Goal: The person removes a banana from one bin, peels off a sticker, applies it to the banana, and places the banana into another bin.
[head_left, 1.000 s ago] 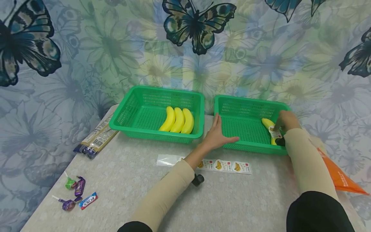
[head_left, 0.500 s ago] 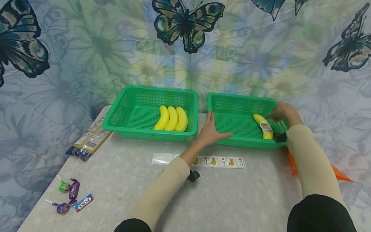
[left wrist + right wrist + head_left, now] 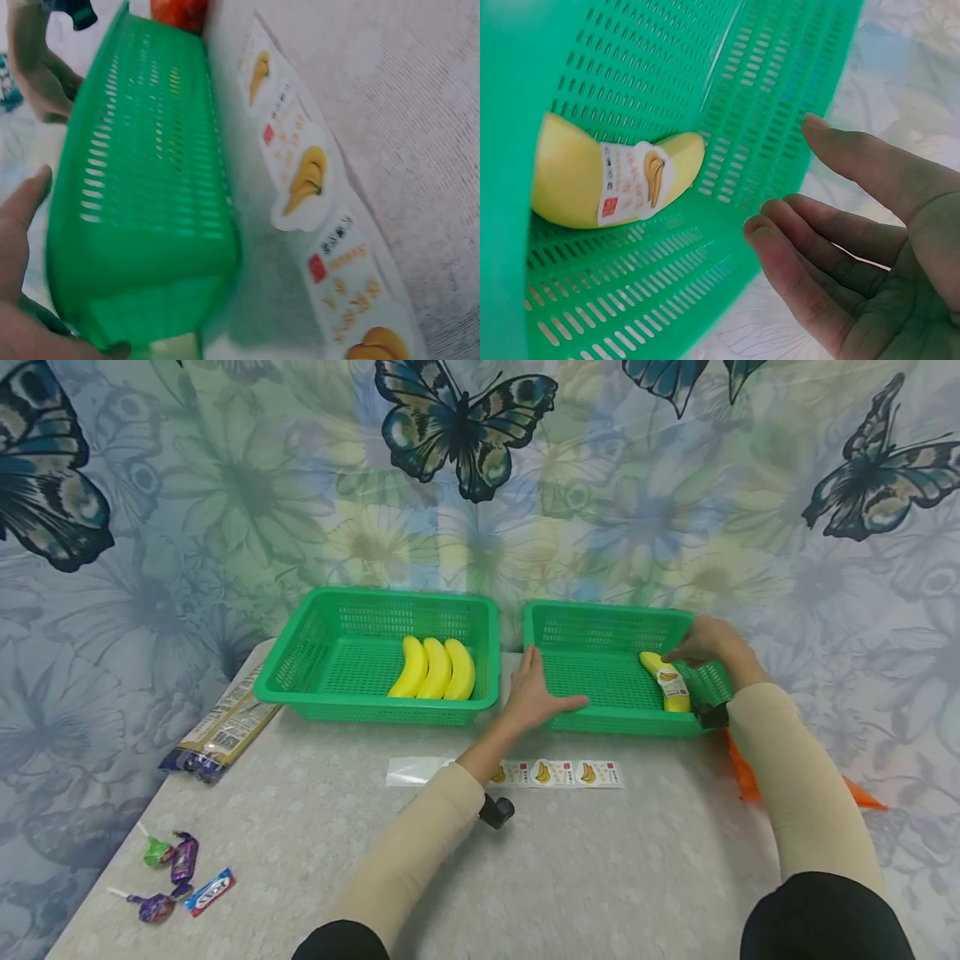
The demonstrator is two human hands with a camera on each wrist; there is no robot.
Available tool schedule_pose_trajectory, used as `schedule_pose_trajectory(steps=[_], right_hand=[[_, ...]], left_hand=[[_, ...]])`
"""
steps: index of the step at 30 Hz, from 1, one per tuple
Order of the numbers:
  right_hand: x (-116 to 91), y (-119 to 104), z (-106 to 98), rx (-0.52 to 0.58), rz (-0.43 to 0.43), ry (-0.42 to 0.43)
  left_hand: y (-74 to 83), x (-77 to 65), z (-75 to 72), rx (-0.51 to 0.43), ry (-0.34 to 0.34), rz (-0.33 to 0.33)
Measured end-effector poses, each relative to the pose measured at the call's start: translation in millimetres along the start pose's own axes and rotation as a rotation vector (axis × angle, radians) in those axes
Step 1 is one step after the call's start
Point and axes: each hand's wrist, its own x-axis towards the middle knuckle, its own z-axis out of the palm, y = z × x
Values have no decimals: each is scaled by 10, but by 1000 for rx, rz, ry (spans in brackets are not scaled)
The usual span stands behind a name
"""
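A yellow banana (image 3: 666,683) with a printed label lies at the right end of the right green basket (image 3: 622,722). Close to that banana, my right hand (image 3: 712,642) hovers over the basket's right end. The right wrist view shows the right hand's fingers (image 3: 802,289) loosely bent, holding nothing and apart from the banana. My left hand (image 3: 531,695) is at the left end of the same basket, fingers straight and thumb spread along its near corner. In the left wrist view, part of this hand (image 3: 22,292) is cut off by the frame edge.
Beside it, the left green basket (image 3: 367,708) holds three unlabelled bananas (image 3: 431,670). A strip of banana stickers (image 3: 555,773) lies partly under my left forearm. Wrapped candies (image 3: 183,858) and a gold packet (image 3: 221,731) are at the left. An orange bag (image 3: 742,772) sits behind the right forearm.
The view has swung, shifting the scene left. My right hand has come off the labelled banana and drawn back slightly, leaving it in the basket. The left hand stays at the basket's end.
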Motion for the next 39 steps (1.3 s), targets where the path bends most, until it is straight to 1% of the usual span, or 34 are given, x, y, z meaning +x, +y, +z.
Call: schedule_pose_trajectory(steps=[3,6,9,12,15,20,24,27,31,35,39], right_hand=[[-40,-92,12,-3,-28,14],[-79,-182,30,1,-57,26],[-127,-269,50,1,-76,40],[-203,-365,62,13,-85,50],[-287,-463,64,29,-97,64],[-404,-602,63,43,-143,78],[-480,-701,96,43,-153,92],[-534,-777,145,37,-167,108],[-613,-881,206,31,-203,122],[-712,-978,241,29,-223,139],[-793,-1036,255,31,-238,154]], left_hand=[[85,-58,-59,66,15,10],[185,-126,-134,153,30,27],[243,-197,-249,226,21,69],[226,-268,-438,266,12,146],[151,-337,-696,293,24,196],[-20,-463,-1154,314,51,212],[-206,-624,-1483,307,50,197],[-404,-778,-1701,291,42,152],[-668,-981,-1986,307,41,70],[-913,-1134,-2241,346,63,5],[-1160,-1260,-2444,388,100,-27]])
